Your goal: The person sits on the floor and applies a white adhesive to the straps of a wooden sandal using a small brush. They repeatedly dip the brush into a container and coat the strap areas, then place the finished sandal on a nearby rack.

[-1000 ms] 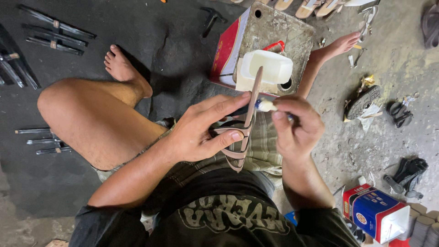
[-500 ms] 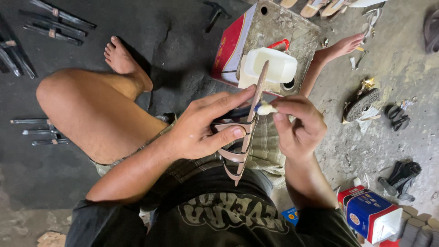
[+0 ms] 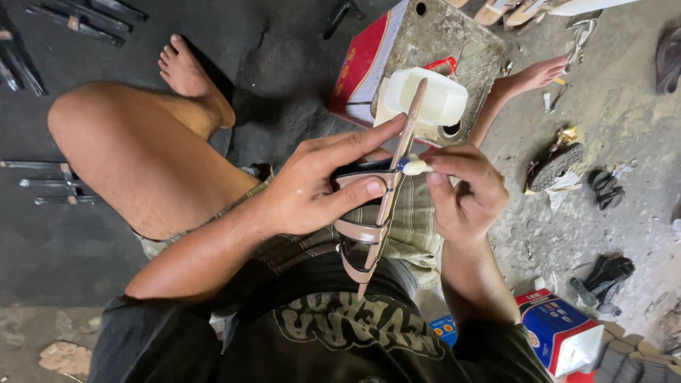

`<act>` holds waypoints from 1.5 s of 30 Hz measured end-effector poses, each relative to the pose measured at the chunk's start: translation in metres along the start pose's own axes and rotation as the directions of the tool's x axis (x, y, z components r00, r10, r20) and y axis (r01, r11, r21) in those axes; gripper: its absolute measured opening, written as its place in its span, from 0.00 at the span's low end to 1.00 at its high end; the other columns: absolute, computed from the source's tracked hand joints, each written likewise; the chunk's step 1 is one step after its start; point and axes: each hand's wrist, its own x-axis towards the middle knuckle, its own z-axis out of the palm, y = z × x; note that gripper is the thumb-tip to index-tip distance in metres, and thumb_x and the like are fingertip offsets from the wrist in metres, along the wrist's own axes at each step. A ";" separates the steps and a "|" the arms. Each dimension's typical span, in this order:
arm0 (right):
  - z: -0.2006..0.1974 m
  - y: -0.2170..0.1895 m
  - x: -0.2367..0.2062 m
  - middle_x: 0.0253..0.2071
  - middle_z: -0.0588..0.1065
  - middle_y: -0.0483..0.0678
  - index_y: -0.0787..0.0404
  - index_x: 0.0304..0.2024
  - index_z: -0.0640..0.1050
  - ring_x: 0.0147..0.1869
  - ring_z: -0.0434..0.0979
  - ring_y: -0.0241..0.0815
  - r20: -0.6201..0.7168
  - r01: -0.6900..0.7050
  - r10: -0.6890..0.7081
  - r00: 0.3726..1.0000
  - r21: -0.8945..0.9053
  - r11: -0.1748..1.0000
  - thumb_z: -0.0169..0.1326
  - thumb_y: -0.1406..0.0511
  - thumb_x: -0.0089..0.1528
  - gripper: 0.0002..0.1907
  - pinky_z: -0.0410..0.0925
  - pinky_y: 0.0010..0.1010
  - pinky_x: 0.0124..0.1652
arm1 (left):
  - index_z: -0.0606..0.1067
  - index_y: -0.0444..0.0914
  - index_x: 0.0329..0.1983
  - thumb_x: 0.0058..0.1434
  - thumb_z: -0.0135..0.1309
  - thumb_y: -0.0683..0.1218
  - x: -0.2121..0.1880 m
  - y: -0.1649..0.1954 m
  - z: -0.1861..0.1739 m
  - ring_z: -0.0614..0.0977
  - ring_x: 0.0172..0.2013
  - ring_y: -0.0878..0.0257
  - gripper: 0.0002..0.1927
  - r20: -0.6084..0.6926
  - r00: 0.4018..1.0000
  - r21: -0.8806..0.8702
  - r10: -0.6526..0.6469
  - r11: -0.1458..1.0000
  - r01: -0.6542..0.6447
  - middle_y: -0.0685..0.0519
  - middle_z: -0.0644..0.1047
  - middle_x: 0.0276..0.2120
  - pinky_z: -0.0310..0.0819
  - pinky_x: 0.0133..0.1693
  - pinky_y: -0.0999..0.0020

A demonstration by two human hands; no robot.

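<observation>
My left hand grips a tan strappy sandal held on edge over my lap, its sole a thin line running up toward a white plastic container. My right hand pinches a small brush with a whitish tip against the sandal's edge near the upper straps. The white container stands on a worn red tin box just beyond my hands. My bent left leg and bare foot lie to the left, my other foot beyond the tin.
Dark metal tools lie on the black mat at left, more at top left. Sandal parts and scraps litter the concrete floor on the right, with black straps. A blue and red carton sits at bottom right.
The view has shifted slightly; my hands and the sandal sit a little lower in the frame. The brush tip stays at the sandal's edge.
</observation>
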 end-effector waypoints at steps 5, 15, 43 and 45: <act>0.008 -0.002 -0.007 0.44 0.78 0.55 0.65 0.48 0.76 0.44 0.81 0.43 0.025 0.050 -0.051 0.998 0.012 0.999 0.58 0.70 0.69 0.06 0.74 0.29 0.45 | 0.59 0.35 0.78 0.76 0.55 0.48 -0.002 -0.004 -0.001 0.85 0.56 0.59 0.32 -0.051 0.999 0.033 0.005 0.999 -0.004 0.42 0.75 0.68 0.78 0.63 0.64; -0.004 -0.005 -0.018 0.41 0.80 0.55 0.66 0.48 0.78 0.41 0.83 0.40 0.030 -0.031 0.034 0.999 -0.088 0.996 0.57 0.71 0.69 0.06 0.74 0.25 0.37 | 0.59 0.38 0.78 0.76 0.55 0.49 -0.005 -0.009 0.000 0.85 0.57 0.60 0.32 -0.055 0.998 0.011 -0.038 0.999 0.039 0.46 0.80 0.61 0.80 0.60 0.66; -0.007 0.032 -0.009 0.40 0.80 0.51 0.68 0.51 0.79 0.41 0.81 0.35 -0.156 -0.259 0.230 0.961 -0.204 0.944 0.55 0.71 0.72 0.07 0.73 0.26 0.40 | 0.51 0.41 0.80 0.77 0.47 0.55 -0.002 -0.050 0.018 0.74 0.60 0.62 0.34 0.111 0.976 -0.394 -0.189 0.893 0.218 0.46 0.74 0.63 0.70 0.62 0.63; -0.013 0.056 0.008 0.42 0.81 0.50 0.66 0.53 0.80 0.42 0.81 0.37 -0.164 -0.225 0.183 0.969 -0.288 0.931 0.54 0.70 0.72 0.08 0.72 0.27 0.41 | 0.46 0.43 0.81 0.77 0.46 0.59 0.003 -0.059 0.019 0.73 0.65 0.57 0.37 0.123 0.972 -0.571 -0.198 0.788 0.233 0.44 0.70 0.66 0.69 0.66 0.57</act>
